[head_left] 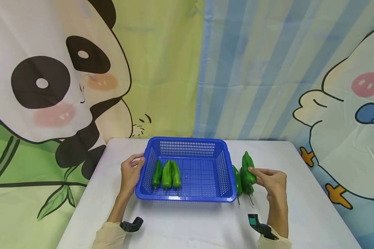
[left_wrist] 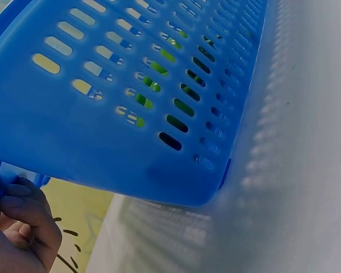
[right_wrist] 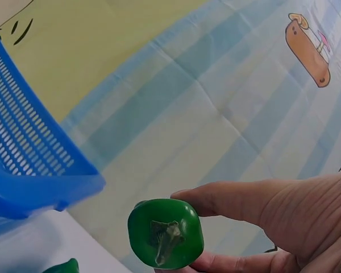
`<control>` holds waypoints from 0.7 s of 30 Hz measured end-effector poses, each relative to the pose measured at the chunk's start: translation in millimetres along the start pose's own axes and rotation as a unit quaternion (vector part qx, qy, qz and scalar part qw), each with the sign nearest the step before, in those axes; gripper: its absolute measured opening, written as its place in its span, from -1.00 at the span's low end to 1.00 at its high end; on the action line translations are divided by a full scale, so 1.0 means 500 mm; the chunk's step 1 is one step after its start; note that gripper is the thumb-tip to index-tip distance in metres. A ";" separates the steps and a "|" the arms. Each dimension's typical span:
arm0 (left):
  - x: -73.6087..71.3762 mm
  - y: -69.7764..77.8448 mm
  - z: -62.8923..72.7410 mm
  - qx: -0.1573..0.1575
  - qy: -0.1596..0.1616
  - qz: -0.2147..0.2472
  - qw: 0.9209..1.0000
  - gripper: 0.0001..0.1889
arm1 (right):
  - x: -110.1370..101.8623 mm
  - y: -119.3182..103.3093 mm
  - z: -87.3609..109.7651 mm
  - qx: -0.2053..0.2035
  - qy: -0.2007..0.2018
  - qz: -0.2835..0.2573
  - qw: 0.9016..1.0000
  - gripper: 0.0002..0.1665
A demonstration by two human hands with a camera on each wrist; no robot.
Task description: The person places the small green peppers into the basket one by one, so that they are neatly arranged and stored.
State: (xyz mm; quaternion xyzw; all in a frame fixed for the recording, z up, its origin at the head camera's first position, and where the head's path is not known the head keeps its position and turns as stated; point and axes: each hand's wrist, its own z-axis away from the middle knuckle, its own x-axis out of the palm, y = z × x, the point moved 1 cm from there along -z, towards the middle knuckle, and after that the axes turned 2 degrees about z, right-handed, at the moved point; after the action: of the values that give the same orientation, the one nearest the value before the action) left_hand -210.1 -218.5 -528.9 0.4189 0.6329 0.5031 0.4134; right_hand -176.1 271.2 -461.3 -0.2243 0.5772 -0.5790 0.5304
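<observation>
Right now, a pepper [head_left: 248, 166] is being held beside a basket of three

The blue basket [head_left: 187, 199] is sitting on the white surface [head_left: 187, 226], holding three green peppers [head_left: 166, 175] toward its left side. Two of them are lying together, the third just to their left, and all three stems are pointing toward the person. Green is showing through the slots in the left wrist view.

The left hand [head_left: 131, 173] is gripping the basket's left rim, its fingers curling around the edge. The right hand [head_left: 271, 180] is pinching the pepper between thumb and fingers, holding it to the right of the basket with its tip pointing up and its stem end facing the wrist camera. Under and beside it, other peppers [head_left: 237, 181] are resting by the basket's right wall, partly hidden.
</observation>
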 end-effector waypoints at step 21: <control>-0.003 0.000 -0.001 0.000 -0.004 -0.002 1.000 -0.66 | 0.051 -0.040 0.023 -0.035 -0.026 -0.004 0.999 -0.33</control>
State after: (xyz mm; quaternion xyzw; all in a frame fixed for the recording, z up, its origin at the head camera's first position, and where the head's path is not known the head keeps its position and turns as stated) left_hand -210.3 -220.3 -528.7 0.4196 0.6321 0.5003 0.4173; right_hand -181.8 239.3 -449.7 -0.2594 0.5824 -0.5546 0.5348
